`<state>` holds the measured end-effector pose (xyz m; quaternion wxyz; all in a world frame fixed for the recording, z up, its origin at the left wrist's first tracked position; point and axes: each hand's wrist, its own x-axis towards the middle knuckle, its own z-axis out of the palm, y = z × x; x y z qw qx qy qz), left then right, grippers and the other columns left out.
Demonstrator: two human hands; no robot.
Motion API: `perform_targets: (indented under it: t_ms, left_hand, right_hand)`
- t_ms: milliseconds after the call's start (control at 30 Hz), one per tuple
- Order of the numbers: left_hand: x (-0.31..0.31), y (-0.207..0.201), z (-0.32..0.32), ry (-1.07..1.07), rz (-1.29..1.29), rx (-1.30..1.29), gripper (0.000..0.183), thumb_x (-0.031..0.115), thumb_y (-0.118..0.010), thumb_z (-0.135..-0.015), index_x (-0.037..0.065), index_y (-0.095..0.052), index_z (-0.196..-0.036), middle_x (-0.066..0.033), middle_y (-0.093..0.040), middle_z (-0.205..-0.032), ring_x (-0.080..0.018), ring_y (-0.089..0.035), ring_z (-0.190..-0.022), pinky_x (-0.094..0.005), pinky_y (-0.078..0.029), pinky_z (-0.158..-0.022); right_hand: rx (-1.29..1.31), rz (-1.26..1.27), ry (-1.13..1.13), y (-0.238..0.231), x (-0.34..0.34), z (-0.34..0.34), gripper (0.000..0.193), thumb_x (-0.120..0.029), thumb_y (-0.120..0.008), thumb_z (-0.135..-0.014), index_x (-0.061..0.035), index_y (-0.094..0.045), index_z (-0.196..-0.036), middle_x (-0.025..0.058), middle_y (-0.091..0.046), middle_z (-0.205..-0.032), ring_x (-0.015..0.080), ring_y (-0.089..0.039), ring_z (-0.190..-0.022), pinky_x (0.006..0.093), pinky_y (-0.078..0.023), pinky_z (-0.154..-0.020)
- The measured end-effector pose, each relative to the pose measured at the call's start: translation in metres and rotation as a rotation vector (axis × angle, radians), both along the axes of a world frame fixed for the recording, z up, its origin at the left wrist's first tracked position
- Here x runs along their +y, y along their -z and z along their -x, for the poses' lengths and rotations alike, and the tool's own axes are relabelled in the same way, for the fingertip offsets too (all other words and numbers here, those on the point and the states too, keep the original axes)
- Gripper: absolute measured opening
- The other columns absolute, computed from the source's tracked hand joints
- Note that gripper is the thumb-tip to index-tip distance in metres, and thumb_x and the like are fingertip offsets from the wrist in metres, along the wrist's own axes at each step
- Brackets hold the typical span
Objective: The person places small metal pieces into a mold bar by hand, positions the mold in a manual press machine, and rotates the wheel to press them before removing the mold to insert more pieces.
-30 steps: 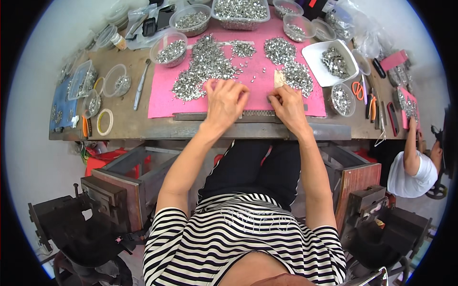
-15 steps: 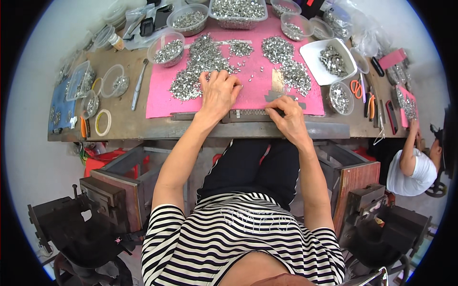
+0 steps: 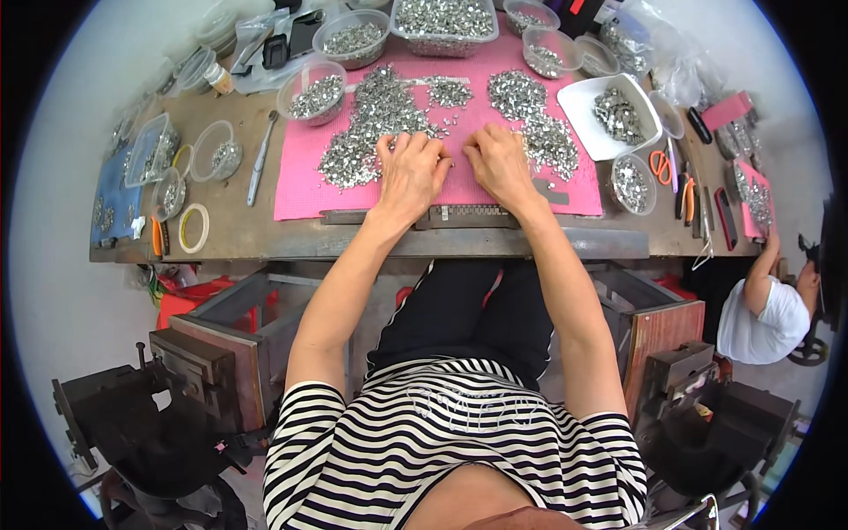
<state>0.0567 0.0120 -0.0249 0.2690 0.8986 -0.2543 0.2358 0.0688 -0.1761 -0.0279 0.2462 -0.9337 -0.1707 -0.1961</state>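
Observation:
On a pink mat [image 3: 296, 190] lies a large heap of small silvery metal pieces [image 3: 380, 108]. My left hand [image 3: 412, 172] rests at the heap's near right edge, fingers bent down and bunched; whatever is between their tips is hidden. To its right, my right hand [image 3: 501, 163] hovers low over the mat between the left heap and a right-hand heap of pieces [image 3: 549, 141]. Its thumb and fingertips come together, with anything in them too small to make out. Below both hands, a slotted metal bar [image 3: 461, 211] runs along the mat's front edge.
Clear tubs of metal pieces [image 3: 443, 19] line the back. At right stand a white tray [image 3: 579, 110], a round tub [image 3: 632, 184], orange scissors [image 3: 660, 166] and pliers [image 3: 685, 199]. A grey-handled tool [image 3: 261, 163] and tape roll [image 3: 193, 228] lie left. Another person [image 3: 764, 305] works far right.
My right hand has moved up and left, off the slotted bar and grey strips, to beside my left hand. The left hand has barely shifted at the heap's edge.

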Motion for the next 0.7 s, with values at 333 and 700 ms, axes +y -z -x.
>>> perform_targets:
  t_ms: [333, 700]
  left_hand:
    - [0.027, -0.007, 0.043, 0.063, 0.18, -0.026, 0.007, 0.012, -0.075, -0.085, 0.011, -0.07, -0.09, 0.0, -0.065, -0.089, -0.0212, -0.06, -0.091, -0.043, -0.034, -0.099]
    - [0.112, -0.026, 0.073, -0.033, 0.047, 0.145, 0.033, 0.026, -0.083, -0.078, 0.011, -0.072, -0.106, -0.0067, -0.064, -0.109, -0.0278, -0.057, -0.104, -0.0418, -0.04, -0.094]
  right_hand:
    - [0.081, -0.286, -0.018, -0.015, -0.035, 0.092, 0.004, -0.004, -0.069, -0.089, -0.0002, -0.067, -0.091, 0.0106, -0.064, -0.085, 0.0291, -0.059, -0.078, 0.0384, -0.044, -0.073]
    - [0.007, -0.346, -0.002, -0.003, -0.03, 0.101, 0.003, -0.005, -0.07, -0.089, -0.0041, -0.069, -0.092, 0.0069, -0.067, -0.092, 0.0263, -0.059, -0.087, 0.0374, -0.042, -0.081]
